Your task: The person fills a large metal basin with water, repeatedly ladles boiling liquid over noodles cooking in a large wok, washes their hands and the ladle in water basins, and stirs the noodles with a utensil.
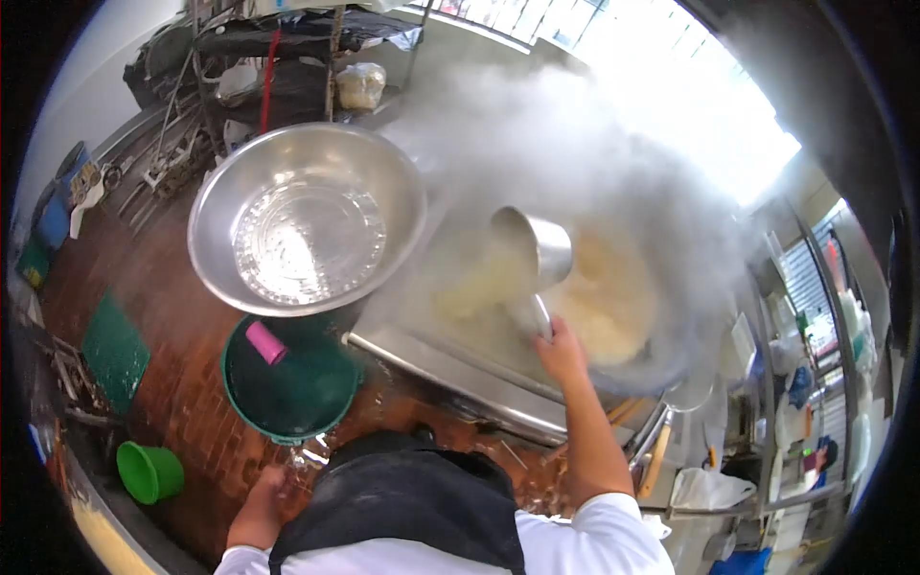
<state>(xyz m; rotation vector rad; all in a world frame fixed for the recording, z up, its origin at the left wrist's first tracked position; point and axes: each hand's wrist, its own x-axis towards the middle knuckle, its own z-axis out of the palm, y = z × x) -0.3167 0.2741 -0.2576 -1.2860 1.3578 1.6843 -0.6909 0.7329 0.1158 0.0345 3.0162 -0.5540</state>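
My right hand (pixel 563 353) is closed round the handle of a metal pot-shaped scoop (pixel 551 253), which is tilted over the steaming stove top. Behind the scoop, pale liquid (pixel 609 302) fills a large round pan, partly veiled by steam. A yellowish mass (pixel 489 286) shows through the steam left of the scoop. Low on the left, my left hand (pixel 278 482) hangs beside the dark apron, near something clear and shiny; its fingers are too blurred to make out. A wide metal basin (pixel 307 220) stands left of the stove, with a little clear liquid inside.
Below the basin is a dark green tub (pixel 292 383) with a pink cup (pixel 265 342). A bright green bucket (pixel 150 472) stands on the brick floor. The stove's metal edge (pixel 450 388) runs before me. Wooden handles (pixel 655 460) and shelves are at the right.
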